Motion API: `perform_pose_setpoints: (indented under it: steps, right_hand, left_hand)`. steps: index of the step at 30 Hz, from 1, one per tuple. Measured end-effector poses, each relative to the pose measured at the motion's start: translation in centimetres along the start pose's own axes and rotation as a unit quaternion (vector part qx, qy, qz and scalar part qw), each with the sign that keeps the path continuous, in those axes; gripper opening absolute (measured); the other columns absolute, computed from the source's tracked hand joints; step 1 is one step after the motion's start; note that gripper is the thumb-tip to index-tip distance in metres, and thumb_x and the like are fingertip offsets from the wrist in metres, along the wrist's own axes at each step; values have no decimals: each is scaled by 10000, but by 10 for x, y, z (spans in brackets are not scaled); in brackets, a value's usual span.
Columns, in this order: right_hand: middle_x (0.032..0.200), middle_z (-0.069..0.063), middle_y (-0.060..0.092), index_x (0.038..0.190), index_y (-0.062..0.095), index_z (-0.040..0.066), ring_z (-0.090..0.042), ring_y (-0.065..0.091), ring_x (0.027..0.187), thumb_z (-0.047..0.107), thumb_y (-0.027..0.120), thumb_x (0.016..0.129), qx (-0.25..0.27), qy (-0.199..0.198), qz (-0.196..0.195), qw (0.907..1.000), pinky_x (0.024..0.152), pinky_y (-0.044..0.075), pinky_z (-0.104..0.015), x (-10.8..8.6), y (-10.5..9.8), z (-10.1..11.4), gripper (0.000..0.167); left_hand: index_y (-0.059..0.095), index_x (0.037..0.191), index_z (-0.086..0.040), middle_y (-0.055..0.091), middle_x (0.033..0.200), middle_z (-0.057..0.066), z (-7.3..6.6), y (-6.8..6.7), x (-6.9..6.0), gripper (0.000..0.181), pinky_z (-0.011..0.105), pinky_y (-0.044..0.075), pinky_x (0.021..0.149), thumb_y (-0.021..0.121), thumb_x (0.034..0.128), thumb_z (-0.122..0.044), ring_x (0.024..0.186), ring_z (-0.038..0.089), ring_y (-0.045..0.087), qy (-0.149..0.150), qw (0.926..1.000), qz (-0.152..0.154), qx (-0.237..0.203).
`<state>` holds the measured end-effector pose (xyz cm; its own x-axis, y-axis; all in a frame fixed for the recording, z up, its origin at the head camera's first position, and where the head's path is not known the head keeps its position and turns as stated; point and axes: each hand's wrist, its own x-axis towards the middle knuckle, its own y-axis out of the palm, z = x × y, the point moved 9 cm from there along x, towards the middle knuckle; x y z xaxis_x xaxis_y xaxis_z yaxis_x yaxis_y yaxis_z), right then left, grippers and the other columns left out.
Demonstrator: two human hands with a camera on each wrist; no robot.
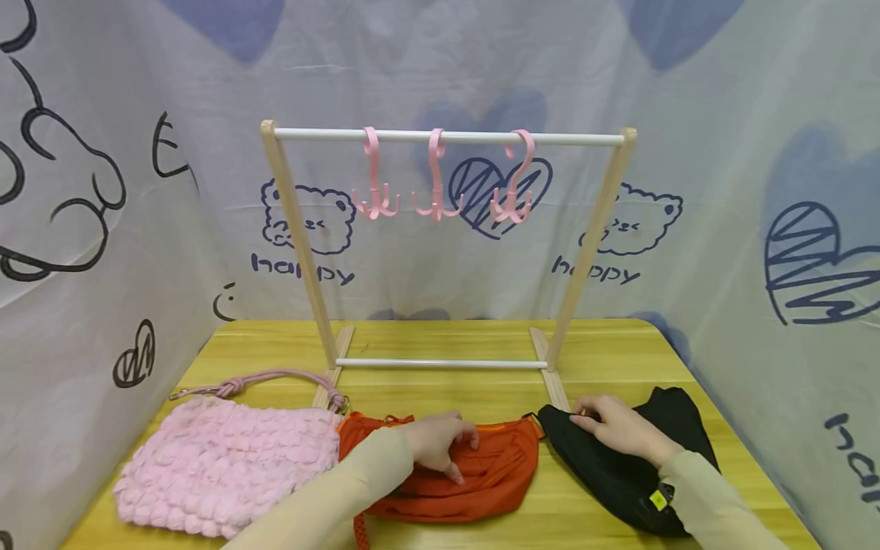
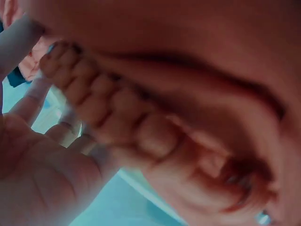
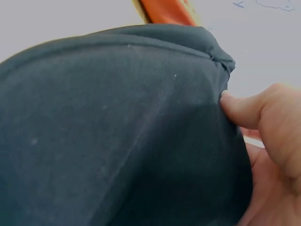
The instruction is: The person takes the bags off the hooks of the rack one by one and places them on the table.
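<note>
An orange-red bag (image 1: pixel 495 473) lies on the table in the middle, with my left hand (image 1: pixel 440 441) over it, fingers loosely bent. The left wrist view shows that hand (image 2: pixel 51 174) with its fingers spread behind a braided strap (image 2: pixel 113 103), blurred and close to the camera. On the right, my right hand (image 1: pixel 622 428) pinches the upper edge of a black bag (image 1: pixel 619 473). Its thumb (image 3: pixel 244 109) presses the black cloth (image 3: pixel 117 122) in the right wrist view, and the other fingers are mostly hidden behind it.
A pink puffy bag (image 1: pixel 234 462) with a knotted strap (image 1: pixel 275 375) lies on the left. Behind stands a wooden rack (image 1: pixel 302 237) with a white bar (image 1: pixel 309 134), on which three pink hooks (image 1: pixel 437 176) hang. Printed cloth (image 1: pixel 412 46) encloses the table (image 1: pixel 440 336).
</note>
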<state>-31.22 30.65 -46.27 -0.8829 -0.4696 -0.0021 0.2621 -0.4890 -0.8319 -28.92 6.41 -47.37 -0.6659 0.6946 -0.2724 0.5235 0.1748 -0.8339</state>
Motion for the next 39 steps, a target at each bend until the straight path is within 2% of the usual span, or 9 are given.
perform_pose_setpoints:
  steps: [10,16,22,26,32,39]
  right_hand:
    - [792,65,630,945,699,152,-10,477,628,198,619,1000,-411,33,358,9985,583,400,-227,-1,16,-6,107]
    - [813,44,659,942,709,137,-42,510,656,163,650,975,-713,369,59,9968,599,418,-246,1,20,-6,72]
    - [808,9,657,948,711,113,-107,512,645,109,643,970,-505,905,-62,9946,601,410,-265,0,23,-11,72]
    - [821,-1,662,972,711,90,-111,507,649,117,642,972,-488,893,-57,9948,599,411,-275,1,24,-10,74]
    - [755,5,622,907,687,112,-126,483,600,118,645,972,-473,1032,-92,9935,568,382,-260,1,24,-8,78]
    - [764,-8,645,933,715,80,-125,502,621,105,651,961,-587,1048,-311,9923,578,401,-279,3,22,-3,74]
  left_hand:
    - [588,1036,-213,489,1001,-29,7,8,2,396,230,437,840,883,773,-211,894,91,475,-107,9995,85,-292]
    - [593,1018,-218,480,995,-40,11,11,4,381,235,432,860,883,771,-205,910,92,470,-120,9991,106,-393]
    - [605,1014,-201,481,985,-40,11,12,6,368,230,427,864,881,771,-181,900,87,467,-46,9984,164,-535]
    - [613,1013,-191,489,975,-32,11,12,7,364,220,418,851,881,769,-163,886,90,467,-31,9980,160,-604]
    - [615,1007,-207,493,979,-35,13,12,7,358,223,419,843,880,771,-162,887,92,469,-134,9979,136,-618]
    - [618,1009,-199,489,990,-31,16,13,8,362,234,421,837,881,766,-145,894,103,462,-174,9972,82,-726]
